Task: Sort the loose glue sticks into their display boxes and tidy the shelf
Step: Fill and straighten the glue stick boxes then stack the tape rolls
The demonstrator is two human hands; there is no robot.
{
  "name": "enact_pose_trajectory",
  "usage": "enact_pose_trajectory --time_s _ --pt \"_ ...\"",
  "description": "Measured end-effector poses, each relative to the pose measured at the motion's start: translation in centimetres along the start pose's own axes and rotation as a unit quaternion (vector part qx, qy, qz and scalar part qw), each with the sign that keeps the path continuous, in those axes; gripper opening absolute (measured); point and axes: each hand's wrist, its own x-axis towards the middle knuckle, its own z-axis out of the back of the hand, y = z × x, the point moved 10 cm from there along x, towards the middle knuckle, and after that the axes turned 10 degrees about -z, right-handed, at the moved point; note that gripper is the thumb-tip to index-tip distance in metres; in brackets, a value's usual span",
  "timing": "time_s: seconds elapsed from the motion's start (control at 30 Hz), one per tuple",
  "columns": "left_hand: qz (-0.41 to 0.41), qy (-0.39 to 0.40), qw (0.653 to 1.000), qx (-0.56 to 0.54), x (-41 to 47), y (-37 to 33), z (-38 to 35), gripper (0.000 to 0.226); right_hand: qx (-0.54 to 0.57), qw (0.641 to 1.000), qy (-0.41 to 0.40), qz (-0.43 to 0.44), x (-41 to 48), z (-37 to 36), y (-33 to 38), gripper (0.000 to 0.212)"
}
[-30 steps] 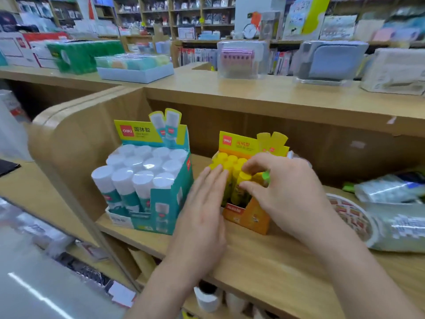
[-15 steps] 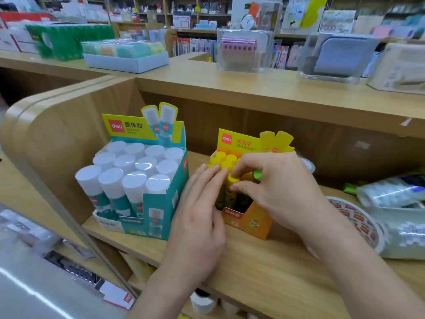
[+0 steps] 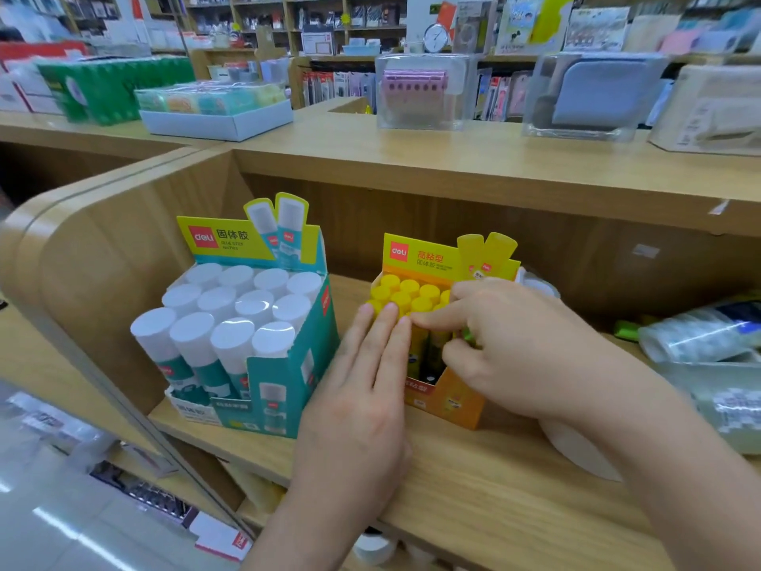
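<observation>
The left hand [image 3: 362,389] lies flat, fingers straight and together, pressed against the near left side of the yellow box [image 3: 449,405]. Its fingertips touch the front yellow glue sticks [image 3: 407,290]. It seems to act as a wall, so the sticks stay upright and the light box does not slide on the shelf [image 3: 473,488].

The right hand [image 3: 514,344] is over the same box, its index finger stretched out to meet the left fingertips, its thumb and other fingers curled down among the sticks. A sliver of green shows between them, but I cannot tell whether they pinch anything.

Just left of the left hand stands the teal box [image 3: 288,372], with 12 white caps [image 3: 230,298] packed tight. That box looks finished, while the yellow one probably needs straightening.
</observation>
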Motion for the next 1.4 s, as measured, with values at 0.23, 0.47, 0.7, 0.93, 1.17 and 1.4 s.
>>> enact_pose_trajectory --time_s 0.23,0.47,0.7,0.93,1.17,1.4 --pt "0.001 0.056 0.996 0.064 0.1 -0.3 -0.3 0.067 0.09 0.996 -0.013 -0.007 -0.3 -0.3 -1.0 0.044" --pt "0.016 -0.003 0.998 -0.067 -0.1 -0.3 1.4 0.058 0.732 0.67 -0.098 -0.075 -2.1 0.9 -6.6 0.034" --pt "0.077 -0.096 0.903 -0.411 -0.8 -4.1 2.6 0.033 0.906 0.406 -0.063 -0.098 -2.8 -1.3 -5.7 0.023" --pt "0.176 -0.112 0.814 -0.543 -0.8 -3.1 1.2 0.026 0.865 0.493 -0.047 -0.085 -3.8 -1.4 -4.9 0.019" --pt "0.144 -0.109 0.884 -0.432 -0.7 -1.9 1.7 0.026 0.648 0.753 -0.104 -0.048 -5.8 0.5 -5.7 0.028" --pt "-0.002 -0.083 0.989 -0.126 -0.1 -3.3 2.1 0.038 0.702 0.669 -0.19 -0.152 -9.8 0.5 -10.0 0.029"
